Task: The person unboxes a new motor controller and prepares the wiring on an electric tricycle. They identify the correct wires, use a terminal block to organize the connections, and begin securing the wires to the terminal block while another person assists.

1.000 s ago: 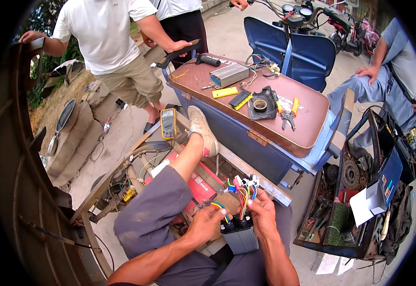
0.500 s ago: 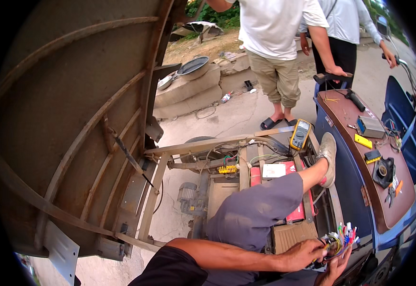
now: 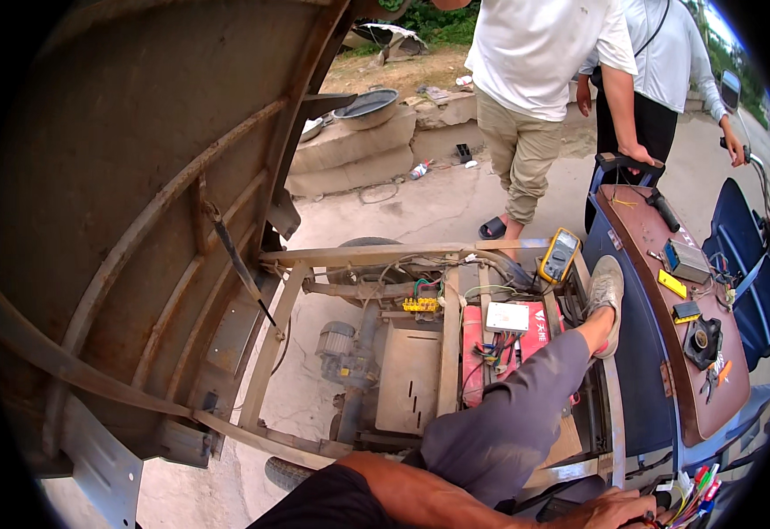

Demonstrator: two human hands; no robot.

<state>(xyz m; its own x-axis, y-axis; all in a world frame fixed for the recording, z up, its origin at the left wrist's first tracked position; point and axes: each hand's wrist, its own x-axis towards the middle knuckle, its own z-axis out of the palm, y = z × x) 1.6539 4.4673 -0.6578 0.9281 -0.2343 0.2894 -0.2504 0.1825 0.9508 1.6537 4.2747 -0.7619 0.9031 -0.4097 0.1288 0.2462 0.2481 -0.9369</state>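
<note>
Spilling out at the near right, the bundle of coloured wires (image 3: pixel 692 504) with its plugs (image 3: pixel 704 478) sits just beyond the left hand (image 3: pixel 613 510), but its fingertips are lost in clutter, so whether they are clamped on a lead I cannot tell; the right hand cannot be made out. With plugs so crowded, a careless tug could strain a wire or muddle two alike. To the left, loose leads (image 3: pixel 496 354) lie on the red case (image 3: pixel 472 331) near the white box (image 3: pixel 508 316); any bare ends might short there, and the trouser leg (image 3: pixel 517 414) beside them could snag them. Farther off, the multimeter (image 3: pixel 560 256) rests at the far right corner of the frame (image 3: pixel 420 254), close by the shoe (image 3: pixel 606 298), which could knock it down with one slip
</note>
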